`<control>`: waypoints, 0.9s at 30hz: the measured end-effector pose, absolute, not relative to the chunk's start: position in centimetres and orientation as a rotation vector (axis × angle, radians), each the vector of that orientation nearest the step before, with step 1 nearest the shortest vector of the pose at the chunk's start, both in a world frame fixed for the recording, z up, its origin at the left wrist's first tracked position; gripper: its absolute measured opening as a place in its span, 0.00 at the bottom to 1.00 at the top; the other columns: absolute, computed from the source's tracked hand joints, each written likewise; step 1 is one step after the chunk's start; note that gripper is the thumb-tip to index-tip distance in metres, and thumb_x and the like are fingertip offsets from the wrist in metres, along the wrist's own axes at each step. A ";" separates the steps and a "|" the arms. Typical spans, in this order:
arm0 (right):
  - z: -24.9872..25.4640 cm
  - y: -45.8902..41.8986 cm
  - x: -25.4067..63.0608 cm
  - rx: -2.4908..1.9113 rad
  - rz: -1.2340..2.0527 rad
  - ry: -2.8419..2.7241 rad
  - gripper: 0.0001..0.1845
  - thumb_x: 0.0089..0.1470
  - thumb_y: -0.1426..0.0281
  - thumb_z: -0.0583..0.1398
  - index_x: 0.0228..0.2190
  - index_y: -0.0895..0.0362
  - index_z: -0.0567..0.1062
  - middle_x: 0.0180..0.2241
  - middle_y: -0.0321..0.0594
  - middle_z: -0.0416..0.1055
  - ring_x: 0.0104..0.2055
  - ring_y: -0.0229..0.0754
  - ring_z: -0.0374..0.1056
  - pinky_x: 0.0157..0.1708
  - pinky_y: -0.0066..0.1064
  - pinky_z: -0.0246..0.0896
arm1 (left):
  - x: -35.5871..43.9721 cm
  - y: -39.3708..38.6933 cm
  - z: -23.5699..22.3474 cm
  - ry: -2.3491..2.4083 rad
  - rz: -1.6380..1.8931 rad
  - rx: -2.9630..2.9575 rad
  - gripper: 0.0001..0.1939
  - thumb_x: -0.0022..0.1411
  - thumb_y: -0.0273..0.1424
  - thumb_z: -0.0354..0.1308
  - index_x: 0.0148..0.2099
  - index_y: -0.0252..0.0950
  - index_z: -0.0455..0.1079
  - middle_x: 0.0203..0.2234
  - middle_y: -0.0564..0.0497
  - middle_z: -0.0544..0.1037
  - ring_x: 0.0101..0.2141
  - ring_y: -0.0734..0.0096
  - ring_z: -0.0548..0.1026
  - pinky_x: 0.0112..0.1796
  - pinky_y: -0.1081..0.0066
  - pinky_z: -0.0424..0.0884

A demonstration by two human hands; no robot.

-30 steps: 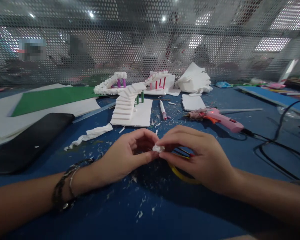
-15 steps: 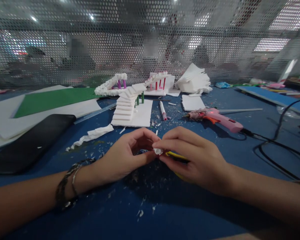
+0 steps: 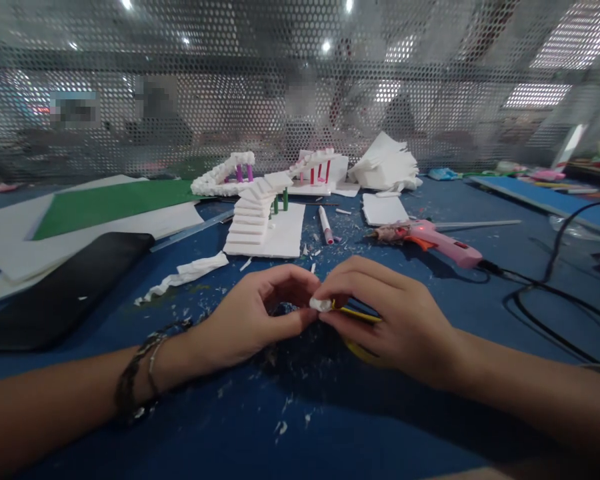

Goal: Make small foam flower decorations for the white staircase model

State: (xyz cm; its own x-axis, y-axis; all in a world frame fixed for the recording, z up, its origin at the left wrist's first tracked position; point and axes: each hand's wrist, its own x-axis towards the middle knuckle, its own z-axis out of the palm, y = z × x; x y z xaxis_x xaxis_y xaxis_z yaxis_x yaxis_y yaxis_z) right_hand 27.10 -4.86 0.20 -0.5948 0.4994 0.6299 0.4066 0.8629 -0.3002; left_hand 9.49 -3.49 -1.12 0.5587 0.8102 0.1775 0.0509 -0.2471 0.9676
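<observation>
Between my fingertips, low over the blue table, is a small crumpled white wad (image 3: pixel 321 305); its material is hard to tell. My left hand (image 3: pixel 260 317) curves round from the left, its thumb and fingertips pressed to the wad. On the other side my right hand (image 3: pixel 395 313) pinches it between thumb and fingers. Under the right palm shows part of a yellow-handled tool (image 3: pixel 363 315), mostly hidden. Just beyond my hands stands a white model staircase (image 3: pixel 250 220) with green posts on a white base. Left of it lies a twisted white strip (image 3: pixel 185 275).
A pink glue gun (image 3: pixel 435 240) with its black cable (image 3: pixel 540 283) lies right. A black phone-like slab (image 3: pixel 65 293) and green sheet (image 3: pixel 110 207) are left. Behind are more white models (image 3: pixel 223 175), a stack of white sheets (image 3: pixel 387 167), a marker (image 3: pixel 325 225) and a perforated metal screen (image 3: pixel 260 87).
My fingers have shifted and turned the white wad slightly between them, the right fingertips lifting off its top. The view has tilted up a little. Everything on the table stays put.
</observation>
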 end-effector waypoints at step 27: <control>0.4 -3.4 27.3 -0.658 0.407 -2.509 0.10 0.45 0.82 0.52 0.27 0.56 0.67 0.24 0.34 0.69 0.25 0.31 0.63 0.25 0.20 0.59 | 0.0 5.0 3.5 1.237 0.569 2.603 0.14 0.57 0.26 0.49 0.46 0.32 0.66 0.39 0.46 0.68 0.36 0.71 0.68 0.33 0.75 0.64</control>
